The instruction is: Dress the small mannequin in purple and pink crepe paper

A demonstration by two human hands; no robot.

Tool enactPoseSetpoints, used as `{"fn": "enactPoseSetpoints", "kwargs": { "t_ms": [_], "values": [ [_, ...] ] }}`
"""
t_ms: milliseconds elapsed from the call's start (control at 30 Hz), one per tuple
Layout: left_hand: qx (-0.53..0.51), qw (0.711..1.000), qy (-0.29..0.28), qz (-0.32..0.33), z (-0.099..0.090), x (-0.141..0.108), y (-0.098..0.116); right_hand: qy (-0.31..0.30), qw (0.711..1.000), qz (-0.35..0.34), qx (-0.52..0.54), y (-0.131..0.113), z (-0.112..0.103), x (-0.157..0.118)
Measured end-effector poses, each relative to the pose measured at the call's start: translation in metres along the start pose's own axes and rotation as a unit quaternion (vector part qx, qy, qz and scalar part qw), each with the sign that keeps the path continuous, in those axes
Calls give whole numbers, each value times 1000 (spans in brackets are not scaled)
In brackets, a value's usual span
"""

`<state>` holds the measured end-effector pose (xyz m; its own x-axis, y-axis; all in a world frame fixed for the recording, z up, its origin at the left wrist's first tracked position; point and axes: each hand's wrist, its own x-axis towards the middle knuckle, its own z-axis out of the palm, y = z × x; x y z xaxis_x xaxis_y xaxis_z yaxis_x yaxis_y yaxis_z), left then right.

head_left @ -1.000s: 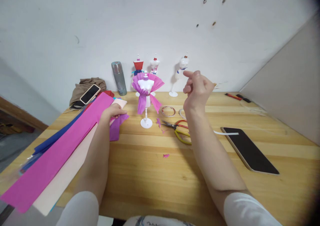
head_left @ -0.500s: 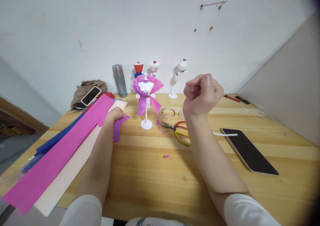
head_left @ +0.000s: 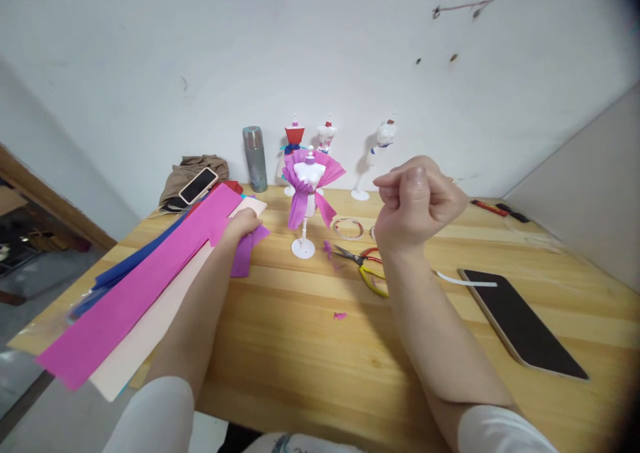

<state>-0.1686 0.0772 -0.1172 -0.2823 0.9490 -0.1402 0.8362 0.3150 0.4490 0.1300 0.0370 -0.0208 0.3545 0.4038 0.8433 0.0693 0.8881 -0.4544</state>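
Note:
My left hand (head_left: 245, 223) rests at the left on the paper strips, its fingers curled at the edge of a purple piece (head_left: 243, 256); what the fingertips hold is hidden. Long magenta paper (head_left: 145, 286) and cream paper (head_left: 150, 319) lie beside it. My right hand (head_left: 423, 203) is raised in a fist above the table, and whether anything is inside cannot be made out. Between my hands stands a small white mannequin (head_left: 309, 173) with pink and purple crepe paper spread round its torso. Scissors (head_left: 367, 263) with red and yellow handles lie left of my right forearm.
Near the wall stand a flask (head_left: 255, 159) and more mannequins (head_left: 386, 135). A phone (head_left: 199, 185) lies on brown cloth (head_left: 175, 173). At the right is a dark tablet (head_left: 525, 323), with a white strip (head_left: 470, 282) over its corner. Tape rings (head_left: 349, 228) lie mid-table.
The view has shifted, so most things on the table appear further right. My left hand stays by the purple paper, and my right hand is still raised in a fist.

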Motion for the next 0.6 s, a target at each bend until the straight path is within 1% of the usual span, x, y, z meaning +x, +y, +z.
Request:
{"fn": "enactPoseSetpoints", "kwargs": {
  "t_ms": [133, 167, 233, 300, 400, 500, 600],
  "values": [
    [75, 992, 101, -30, -22, -7, -14, 0, 1000, 4, -13, -3, -1, 1],
    [91, 989, 110, -43, -26, -8, -19, 0, 1000, 7, -20, -3, -1, 1],
    [116, 987, 96, -61, -31, -8, -27, 0, 999, 12, -33, -4, -2, 2],
    [131, 986, 79, -61, -28, -8, -31, 0, 999, 11, -36, -4, -1, 2],
    [154, 985, 70, -46, -17, -11, -26, 4, 1000, -9, -6, -3, -1, 3],
    [168, 981, 87, -40, -7, -14, -16, -2, 1000, -29, 0, -1, 0, 4],
    [146, 982, 110, -55, -6, -11, -12, -11, 998, -60, 5, 0, 1, 4]
  ]
}}
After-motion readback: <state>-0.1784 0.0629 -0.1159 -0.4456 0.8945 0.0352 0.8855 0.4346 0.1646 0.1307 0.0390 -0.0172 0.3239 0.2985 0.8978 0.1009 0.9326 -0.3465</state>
